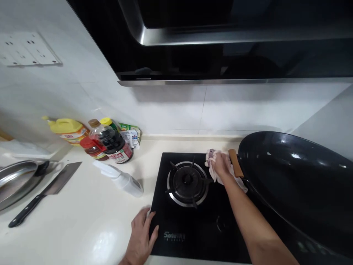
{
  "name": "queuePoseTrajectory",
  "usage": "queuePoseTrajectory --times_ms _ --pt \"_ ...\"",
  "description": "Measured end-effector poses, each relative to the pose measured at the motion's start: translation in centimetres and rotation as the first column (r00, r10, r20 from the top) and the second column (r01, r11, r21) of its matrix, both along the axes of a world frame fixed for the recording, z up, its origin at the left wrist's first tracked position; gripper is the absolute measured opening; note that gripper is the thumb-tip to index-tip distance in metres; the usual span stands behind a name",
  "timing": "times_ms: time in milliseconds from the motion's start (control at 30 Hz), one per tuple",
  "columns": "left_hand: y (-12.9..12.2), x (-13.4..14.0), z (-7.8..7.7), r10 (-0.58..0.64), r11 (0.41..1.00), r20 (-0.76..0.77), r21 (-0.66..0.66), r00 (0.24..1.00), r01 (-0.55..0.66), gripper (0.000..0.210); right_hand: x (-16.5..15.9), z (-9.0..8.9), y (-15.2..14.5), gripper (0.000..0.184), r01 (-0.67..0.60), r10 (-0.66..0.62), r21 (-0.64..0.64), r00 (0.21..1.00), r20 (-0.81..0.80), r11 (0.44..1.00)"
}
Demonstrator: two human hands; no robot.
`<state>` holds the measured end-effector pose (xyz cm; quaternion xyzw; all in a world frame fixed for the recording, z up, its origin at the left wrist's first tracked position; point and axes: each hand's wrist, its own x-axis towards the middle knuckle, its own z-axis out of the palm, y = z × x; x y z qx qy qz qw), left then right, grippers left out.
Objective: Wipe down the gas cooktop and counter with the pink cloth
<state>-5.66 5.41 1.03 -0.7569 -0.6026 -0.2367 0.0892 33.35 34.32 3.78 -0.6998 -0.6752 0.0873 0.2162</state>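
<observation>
My right hand (pixel 220 165) presses a pale pinkish cloth (pixel 211 156) onto the far part of the black glass gas stove (pixel 176 222), between the burner and the wok's wooden handle (pixel 235 163). Part of the cloth spreads beneath that handle. At the stove's left front edge rests my left hand (pixel 143 232), fingers apart, thumb and fingertips touching the glass rim. The round burner (pixel 187 182) with its metal ring lies between my two hands. A big black wok (pixel 300 184) covers the right side of the stove.
On the counter left of the stove stands a white spray bottle (pixel 124 182). Behind it are a dark sauce bottle (pixel 114 143), a red-capped jar (pixel 93 147) and a yellow oil jug (pixel 67 129). A cleaver (pixel 59 180) lies beside a steel pan (pixel 16 180). The range hood (pixel 220 59) hangs overhead.
</observation>
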Motion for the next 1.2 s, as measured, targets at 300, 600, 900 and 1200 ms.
queuePoseTrajectory --times_ms 300,600,900,1200 --pt "0.2 -0.4 -0.9 -0.013 1.0 0.028 -0.019 1.0 0.014 0.036 -3.5 0.6 4.0 0.041 -0.318 0.322 -0.058 0.943 0.082 0.946" --pt "0.6 -0.2 -1.4 -0.023 0.994 0.14 -0.104 0.99 0.038 0.038 1.4 -0.2 -12.1 0.042 -0.003 0.03 -0.127 0.976 0.214 0.992" --pt "0.7 0.3 -1.4 -0.015 0.992 0.17 -0.117 0.985 0.035 0.04 -7.0 1.5 -22.1 0.033 -0.123 0.171 -0.17 0.936 0.307 0.978" --pt "0.8 0.4 -1.5 -0.023 0.993 0.146 -0.108 0.989 0.039 0.039 -13.4 -0.5 -29.2 0.03 -0.109 0.116 -0.058 0.985 0.124 0.992"
